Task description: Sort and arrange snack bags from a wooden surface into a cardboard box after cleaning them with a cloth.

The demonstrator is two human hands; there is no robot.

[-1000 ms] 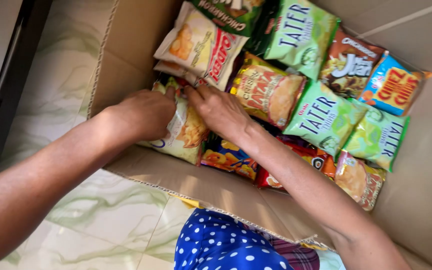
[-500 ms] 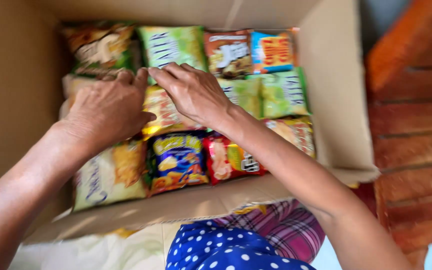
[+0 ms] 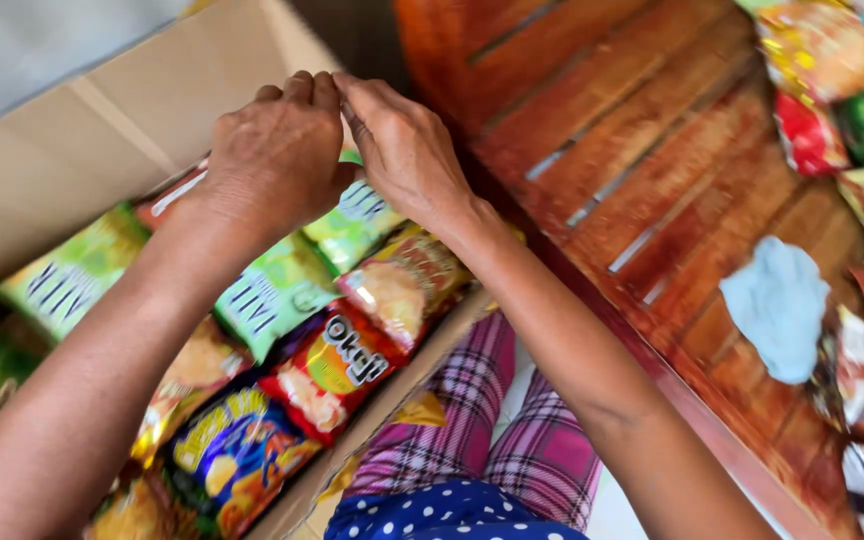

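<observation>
While both hover over the snack-filled cardboard box (image 3: 102, 130), left hand (image 3: 277, 160) and right hand (image 3: 407, 150) touch fingertips; grasp can't tell.

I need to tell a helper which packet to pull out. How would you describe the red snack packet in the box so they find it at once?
Start at the open cardboard box on the left, filled with snack packets. Look along its near edge, beside the plaid-clad knee. The red packet lies between a dark blue packet and an orange-and-cream one; it is the only mainly red one there.
</observation>
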